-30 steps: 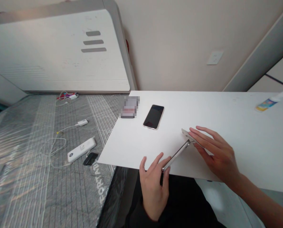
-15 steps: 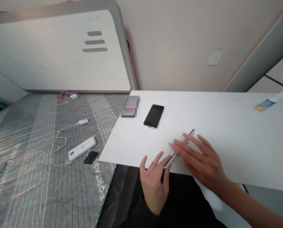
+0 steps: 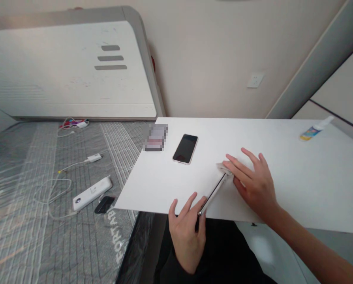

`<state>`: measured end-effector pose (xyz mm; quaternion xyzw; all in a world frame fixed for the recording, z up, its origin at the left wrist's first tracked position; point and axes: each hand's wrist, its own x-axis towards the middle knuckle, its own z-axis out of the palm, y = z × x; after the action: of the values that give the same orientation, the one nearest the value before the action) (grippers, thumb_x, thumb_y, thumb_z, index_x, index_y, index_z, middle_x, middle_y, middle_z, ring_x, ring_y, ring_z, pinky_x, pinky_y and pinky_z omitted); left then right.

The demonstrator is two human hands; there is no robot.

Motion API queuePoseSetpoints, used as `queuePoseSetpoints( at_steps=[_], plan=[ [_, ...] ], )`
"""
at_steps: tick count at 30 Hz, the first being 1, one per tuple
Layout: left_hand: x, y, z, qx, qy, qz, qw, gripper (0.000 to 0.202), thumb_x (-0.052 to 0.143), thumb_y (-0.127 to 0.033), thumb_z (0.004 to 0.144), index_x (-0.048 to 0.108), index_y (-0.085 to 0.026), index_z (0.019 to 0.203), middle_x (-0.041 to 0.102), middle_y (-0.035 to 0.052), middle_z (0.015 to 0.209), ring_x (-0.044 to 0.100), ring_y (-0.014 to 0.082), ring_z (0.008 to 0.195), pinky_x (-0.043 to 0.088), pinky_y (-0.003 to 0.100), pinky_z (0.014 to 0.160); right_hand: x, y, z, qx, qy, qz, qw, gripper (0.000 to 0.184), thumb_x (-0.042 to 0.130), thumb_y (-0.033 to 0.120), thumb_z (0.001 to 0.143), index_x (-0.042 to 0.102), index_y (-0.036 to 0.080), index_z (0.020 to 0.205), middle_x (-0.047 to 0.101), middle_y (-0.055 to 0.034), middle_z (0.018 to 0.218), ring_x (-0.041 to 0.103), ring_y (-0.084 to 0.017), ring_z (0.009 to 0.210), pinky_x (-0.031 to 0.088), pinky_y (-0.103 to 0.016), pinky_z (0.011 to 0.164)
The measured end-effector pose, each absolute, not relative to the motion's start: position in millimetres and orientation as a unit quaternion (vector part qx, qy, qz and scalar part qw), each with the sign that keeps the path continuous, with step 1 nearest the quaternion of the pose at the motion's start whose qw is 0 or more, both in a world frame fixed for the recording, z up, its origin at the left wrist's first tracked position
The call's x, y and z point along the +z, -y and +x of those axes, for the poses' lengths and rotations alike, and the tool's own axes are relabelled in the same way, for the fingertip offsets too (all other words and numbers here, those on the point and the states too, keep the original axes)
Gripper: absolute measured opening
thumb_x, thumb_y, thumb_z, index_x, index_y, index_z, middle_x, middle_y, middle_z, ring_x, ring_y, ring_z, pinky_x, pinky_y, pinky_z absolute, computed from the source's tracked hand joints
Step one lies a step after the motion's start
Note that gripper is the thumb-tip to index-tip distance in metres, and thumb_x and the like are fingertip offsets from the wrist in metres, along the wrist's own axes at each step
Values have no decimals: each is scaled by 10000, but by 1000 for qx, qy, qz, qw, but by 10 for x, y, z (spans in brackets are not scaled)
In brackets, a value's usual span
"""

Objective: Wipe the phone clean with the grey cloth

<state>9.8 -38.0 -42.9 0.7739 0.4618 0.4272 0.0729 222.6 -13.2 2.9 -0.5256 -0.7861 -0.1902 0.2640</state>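
Note:
A thin silver-edged slab, seen edge-on, slants over the front part of the white table. My left hand pinches its near end between thumb and index finger, the other fingers spread. At its far end, my right hand holds a crumpled whitish wipe against it with thumb and fingertips. The slab's broad faces cannot be made out from this angle. Beyond both hands a smartphone with a dark screen lies flat on the table.
The white table carries a blurred-out item at its left edge and a spray bottle at back right. On the plastic-covered mattress lie a white power bank, a small black item and cables.
My right hand and the wipe have gone from the slab's middle to its far end. My left hand keeps its pinch. The whole view has shifted slightly.

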Motion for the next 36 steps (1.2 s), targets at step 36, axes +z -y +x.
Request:
queuePoseSetpoints(
  at_steps=[36],
  plan=[
    [-409,402,123,431,-482,759,70,218,569,-121,973,657,-222,1146,796,42,1100,754,196,1067,326,443,1189,11,209,2099,-70,885,-420,186,772,478,64,858,399,268,1598,333,-73,1692,195,-368,1596,309,-694,1207]
  ],
)
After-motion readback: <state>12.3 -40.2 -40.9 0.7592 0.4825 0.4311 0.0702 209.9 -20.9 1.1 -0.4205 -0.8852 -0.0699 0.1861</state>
